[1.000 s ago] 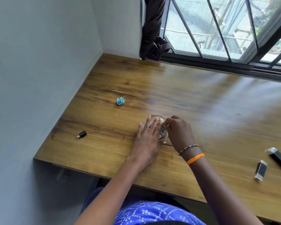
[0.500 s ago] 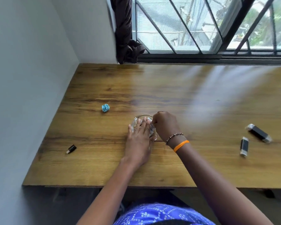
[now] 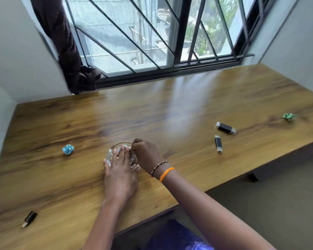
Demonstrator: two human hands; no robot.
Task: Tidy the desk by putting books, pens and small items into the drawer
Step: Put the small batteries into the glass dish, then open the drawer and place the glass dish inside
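A small clear glass bowl (image 3: 114,147) stands on the wooden desk (image 3: 170,109), near the front middle, with pale items inside that I cannot make out. My left hand (image 3: 120,170) lies over the bowl, fingers across its top and thumb at its left side. My right hand (image 3: 146,154) is curled at the bowl's right rim, fingertips pinched together over it; what they pinch is hidden. Two black USB sticks (image 3: 225,128) (image 3: 218,143) lie to the right. A small black stick (image 3: 29,218) lies at the front left.
A blue crumpled paper ball (image 3: 68,149) sits left of the bowl, and a green one (image 3: 289,116) at the far right. A barred window and a dark curtain (image 3: 69,56) stand behind the desk. Walls close in on both sides.
My view has swung to the right and up, bringing the green paper ball and the right wall into sight. Both hands stay at the glass bowl.
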